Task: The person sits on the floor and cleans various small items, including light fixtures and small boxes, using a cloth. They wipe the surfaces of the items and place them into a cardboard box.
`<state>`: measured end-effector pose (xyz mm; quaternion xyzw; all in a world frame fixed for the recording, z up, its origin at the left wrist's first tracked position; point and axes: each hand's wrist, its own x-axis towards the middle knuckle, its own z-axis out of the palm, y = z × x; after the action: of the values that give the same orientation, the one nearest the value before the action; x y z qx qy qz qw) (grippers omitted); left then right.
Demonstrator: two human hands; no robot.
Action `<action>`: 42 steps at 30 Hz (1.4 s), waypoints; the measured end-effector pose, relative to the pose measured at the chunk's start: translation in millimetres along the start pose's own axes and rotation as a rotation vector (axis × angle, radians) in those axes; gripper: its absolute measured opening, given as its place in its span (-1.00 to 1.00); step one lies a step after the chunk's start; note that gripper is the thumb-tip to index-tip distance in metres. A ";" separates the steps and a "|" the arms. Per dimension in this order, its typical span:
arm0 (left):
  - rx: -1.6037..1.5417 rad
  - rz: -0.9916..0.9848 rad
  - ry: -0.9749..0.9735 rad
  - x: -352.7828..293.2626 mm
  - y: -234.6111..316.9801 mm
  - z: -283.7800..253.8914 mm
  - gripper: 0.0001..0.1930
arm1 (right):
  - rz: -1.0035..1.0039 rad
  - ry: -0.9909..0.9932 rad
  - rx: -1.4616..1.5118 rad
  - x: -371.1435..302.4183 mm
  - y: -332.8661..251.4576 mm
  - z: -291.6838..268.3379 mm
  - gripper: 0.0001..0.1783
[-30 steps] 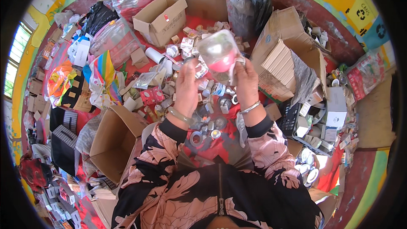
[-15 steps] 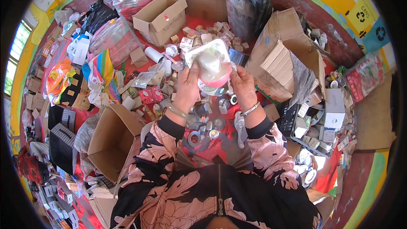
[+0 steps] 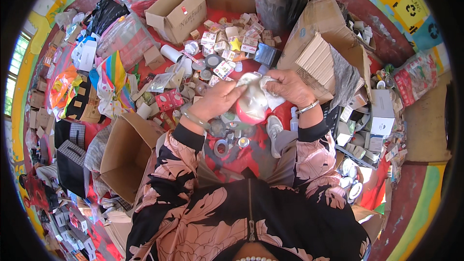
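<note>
Left hand [image 3: 217, 99] pinches the left edge of a white-and-pink package [image 3: 253, 102]; right hand [image 3: 291, 88] grips its upper right. Package held above the littered red floor [image 3: 258, 141], small boxes [image 3: 249, 44] beyond.

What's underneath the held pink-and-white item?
Past the near edge of the pink-and-white item, held by the left hand and right hand, red floor covering and a shoe show; whatever lies beneath is covered.

Bright daylight, bent edges perhaps soft
</note>
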<state>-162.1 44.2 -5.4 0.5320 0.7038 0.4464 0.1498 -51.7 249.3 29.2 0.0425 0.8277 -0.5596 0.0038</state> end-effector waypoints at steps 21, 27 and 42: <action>-0.699 -0.292 0.608 13.9 -1.4 -15.9 -0.62 | -0.001 0.839 0.093 22.2 18.7 16.3 -0.83; -1.295 -0.307 0.348 16.4 11.9 25.2 -0.48 | 0.031 0.944 0.797 32.9 22.4 36.8 -0.86; -1.107 -0.191 0.563 17.6 14.4 8.0 -0.57 | -0.260 0.548 0.297 19.4 16.9 50.1 -0.85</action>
<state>-154.6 64.0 6.2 0.1725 0.4254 0.8521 0.2512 -71.9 210.4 -6.3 0.0854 0.7058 -0.6377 -0.2965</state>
